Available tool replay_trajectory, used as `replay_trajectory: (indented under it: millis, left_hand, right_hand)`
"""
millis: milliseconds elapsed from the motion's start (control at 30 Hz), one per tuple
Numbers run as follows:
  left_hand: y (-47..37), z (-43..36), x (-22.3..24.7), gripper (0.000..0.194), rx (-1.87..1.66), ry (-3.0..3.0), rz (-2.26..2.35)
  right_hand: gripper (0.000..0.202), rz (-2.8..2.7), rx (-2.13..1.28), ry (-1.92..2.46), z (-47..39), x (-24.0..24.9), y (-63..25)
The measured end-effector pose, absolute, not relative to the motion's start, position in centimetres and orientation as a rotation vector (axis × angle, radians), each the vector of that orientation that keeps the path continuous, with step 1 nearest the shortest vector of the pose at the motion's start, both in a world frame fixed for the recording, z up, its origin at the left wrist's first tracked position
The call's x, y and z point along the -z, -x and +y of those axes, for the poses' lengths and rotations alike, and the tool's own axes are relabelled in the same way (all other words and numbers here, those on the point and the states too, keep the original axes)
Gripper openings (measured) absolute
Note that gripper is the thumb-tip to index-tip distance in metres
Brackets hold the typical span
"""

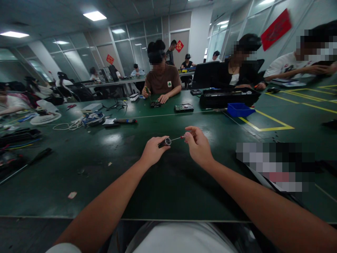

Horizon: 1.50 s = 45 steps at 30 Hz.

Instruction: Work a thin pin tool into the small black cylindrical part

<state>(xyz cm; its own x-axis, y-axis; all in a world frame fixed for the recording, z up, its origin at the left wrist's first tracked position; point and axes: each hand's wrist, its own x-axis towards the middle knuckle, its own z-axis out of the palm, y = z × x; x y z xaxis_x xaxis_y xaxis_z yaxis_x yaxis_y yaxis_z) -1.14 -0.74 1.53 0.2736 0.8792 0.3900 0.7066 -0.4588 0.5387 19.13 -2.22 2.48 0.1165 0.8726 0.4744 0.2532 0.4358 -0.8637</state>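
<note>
My left hand (153, 151) is closed around a short dark cylinder (165, 142) whose round, light-rimmed end faces right. Between the thumb and fingers of my right hand (199, 146) is a thin screwdriver (177, 138), with a reddish part near the grip and most of its handle hidden. Its slender metal shaft points left, and the tip is at or in the open end of the cylinder; I cannot tell how deep. Both hands are above the green tabletop (168, 189).
Ahead right stand a blue tray (240, 110) and a long black casing (229, 98). A circuit-board device (183, 108) lies before a co-worker (163, 80). Tools (125, 121) and a coiled cable (70, 125) are ahead left; a long screwdriver (39, 156) lies far left. Right sits a blurred-out sheet (273, 167).
</note>
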Motion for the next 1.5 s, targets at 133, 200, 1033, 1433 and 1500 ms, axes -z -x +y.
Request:
replay_trajectory:
  millis: [133,200,1033,1433,1500]
  left_hand:
    - [1.2,-0.7,-1.6,0.041,-0.979,-2.296,1.439]
    - [1.3,-0.7,-1.5,0.04,-0.999,-2.32,1.403]
    - [1.5,-0.3,-1.4,0.041,-1.046,-2.354,1.437]
    - [1.3,-0.3,-1.5,0.042,-1.028,-2.318,1.454]
    - [1.3,-0.3,-1.5,0.042,-1.03,-2.294,1.465]
  right_hand:
    - [0.025,-1.266,-0.816,0.995,-1.2,-2.1,-19.2]
    - [0.026,-1.126,-1.006,0.979,-0.5,-1.9,-19.5]
    - [0.027,-1.424,-0.757,1.021,-1.2,-2.3,-19.5]
    - [0.024,-1.466,-0.677,1.032,-1.5,-2.2,-19.4]
    - [0.024,-1.458,-0.681,1.028,-1.4,-2.2,-19.4]
